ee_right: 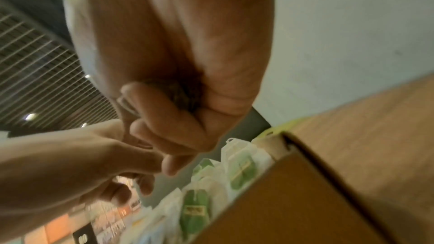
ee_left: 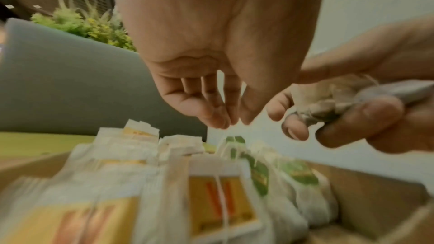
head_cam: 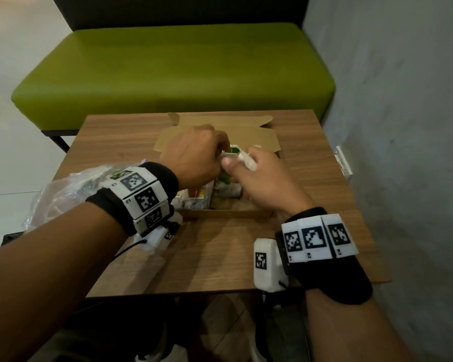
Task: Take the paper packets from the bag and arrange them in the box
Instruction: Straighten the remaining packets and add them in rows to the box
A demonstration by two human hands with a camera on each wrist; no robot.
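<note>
Gripping one paper packet in my right hand, I am lowering it upright beside the green-labelled row by the box's right wall while my left hand's bunched, empty fingertips are steadying that row.

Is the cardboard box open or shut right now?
Open: the cardboard box has its lid folded back, and packets show inside.

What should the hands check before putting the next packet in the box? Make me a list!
1. Right hand grips a packet: ok.
2. Left hand is free to help: ok, fingers hold nothing.
3. Box is open: ok.
4. Empty room in the box: ok, bare floor on its right side.
5. Packets already inside stand in rows: ok.
6. More packets left in the bag: cannot tell.
</note>
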